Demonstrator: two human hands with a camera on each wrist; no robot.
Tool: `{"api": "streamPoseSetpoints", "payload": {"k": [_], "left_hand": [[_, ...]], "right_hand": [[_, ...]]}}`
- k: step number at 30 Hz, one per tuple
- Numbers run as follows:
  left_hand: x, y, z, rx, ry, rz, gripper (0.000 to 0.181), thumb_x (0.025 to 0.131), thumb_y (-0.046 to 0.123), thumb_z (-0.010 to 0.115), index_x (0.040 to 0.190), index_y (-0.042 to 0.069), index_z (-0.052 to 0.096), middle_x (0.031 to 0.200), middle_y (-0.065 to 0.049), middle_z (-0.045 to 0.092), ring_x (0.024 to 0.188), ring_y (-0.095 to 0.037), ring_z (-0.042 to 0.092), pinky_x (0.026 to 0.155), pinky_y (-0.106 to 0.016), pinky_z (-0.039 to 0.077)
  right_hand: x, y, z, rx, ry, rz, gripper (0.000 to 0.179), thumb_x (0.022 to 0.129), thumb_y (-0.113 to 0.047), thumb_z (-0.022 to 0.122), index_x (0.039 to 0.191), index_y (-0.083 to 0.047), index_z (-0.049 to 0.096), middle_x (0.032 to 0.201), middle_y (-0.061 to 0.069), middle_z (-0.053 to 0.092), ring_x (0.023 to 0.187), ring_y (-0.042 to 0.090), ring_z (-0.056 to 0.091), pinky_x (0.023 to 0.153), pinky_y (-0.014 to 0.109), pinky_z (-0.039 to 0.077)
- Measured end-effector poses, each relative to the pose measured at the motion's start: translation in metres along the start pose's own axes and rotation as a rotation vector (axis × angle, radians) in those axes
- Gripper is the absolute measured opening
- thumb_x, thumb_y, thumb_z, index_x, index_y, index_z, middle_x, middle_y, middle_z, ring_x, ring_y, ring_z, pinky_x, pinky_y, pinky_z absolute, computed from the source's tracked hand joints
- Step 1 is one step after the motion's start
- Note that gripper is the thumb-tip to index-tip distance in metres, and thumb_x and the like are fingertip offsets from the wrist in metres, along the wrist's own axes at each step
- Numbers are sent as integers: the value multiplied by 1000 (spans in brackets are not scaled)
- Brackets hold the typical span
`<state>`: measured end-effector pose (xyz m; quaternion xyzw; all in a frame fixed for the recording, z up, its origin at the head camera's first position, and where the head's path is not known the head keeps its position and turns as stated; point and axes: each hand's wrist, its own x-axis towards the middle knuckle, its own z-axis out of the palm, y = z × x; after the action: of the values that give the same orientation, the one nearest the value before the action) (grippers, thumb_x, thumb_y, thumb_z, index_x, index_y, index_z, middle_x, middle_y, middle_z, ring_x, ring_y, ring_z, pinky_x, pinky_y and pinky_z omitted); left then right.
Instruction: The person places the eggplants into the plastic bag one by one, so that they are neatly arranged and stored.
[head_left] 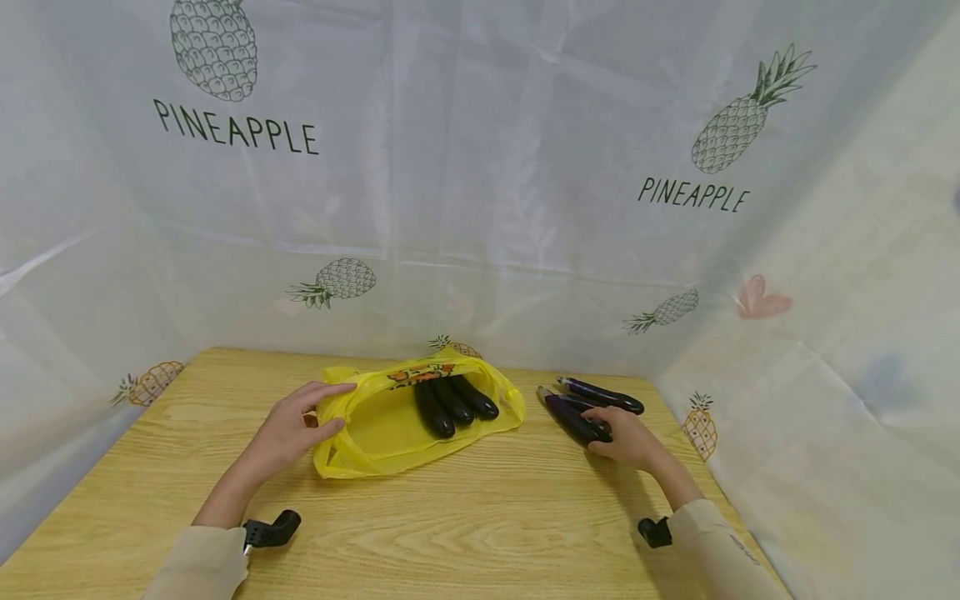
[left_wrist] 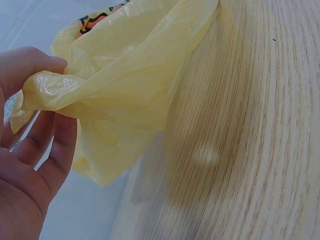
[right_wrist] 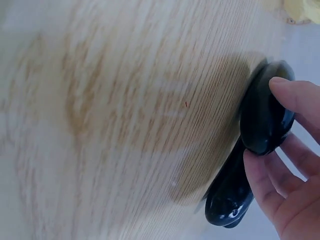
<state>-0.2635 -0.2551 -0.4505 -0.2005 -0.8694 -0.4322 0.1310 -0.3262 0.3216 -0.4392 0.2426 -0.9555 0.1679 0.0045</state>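
Note:
A yellow plastic bag (head_left: 382, 454) lies on its side, its mouth held apart toward me. My left hand (head_left: 288, 429) pinches the left edge of this bag; in the left wrist view the thumb is on top of the film and the fingers (left_wrist: 62, 145) are beneath. Inside the bag, three dark eggplants (head_left: 450, 404) lie side by side. To the right, my right hand (head_left: 626, 437) grips the near end of another eggplant (head_left: 566, 418), thumb on one side and fingers on the other. Close behind it rests a second eggplant (head_left: 603, 394), and part of a third shows between them.
Everything lies on a wood-grain table (head_left: 450, 533). A pale curtain (head_left: 480, 208) printed with pineapples hangs behind the table and along both sides. Black camera mounts (head_left: 273, 529) sit at both wrists.

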Motion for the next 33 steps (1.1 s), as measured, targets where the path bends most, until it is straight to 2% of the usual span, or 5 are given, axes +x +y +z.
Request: {"api": "streamPoseSetpoints", "payload": {"k": [8,15,23,33], "left_hand": [[0,-1,0,-2,-1,6,57,98,6,77,151,20,62,134,-5,64,93,-15,52,69,-26,48],[0,-2,0,6,4,6,57,97,6,78,150,19,62,133,-5,64,92,-15,52,68,-26,48],[0,-3,0,1,2,2,56,97,8,78,150,20,63,132,-4,65,93,-15,53,69,-26,49],[0,-2,0,-14,-3,-4,55,98,7,78,150,19,63,131,-5,64,92,-15,53,69,-26,49]], "right_hand": [[-3,-1,-1,-1,-8,-1,50,94,-12,81,138,3,65,129,24,69,108,38,68,85,51,58],[-5,-4,-3,31,-31,-4,52,92,-8,80,140,4,63,129,25,68,104,36,70,79,45,59],[-7,-7,-3,47,-58,34,52,93,-13,81,139,5,65,121,21,72,100,34,71,81,48,60],[-9,-11,5,96,-20,-6,49,95,-15,80,138,4,67,115,18,74,83,18,73,74,36,60]]}}
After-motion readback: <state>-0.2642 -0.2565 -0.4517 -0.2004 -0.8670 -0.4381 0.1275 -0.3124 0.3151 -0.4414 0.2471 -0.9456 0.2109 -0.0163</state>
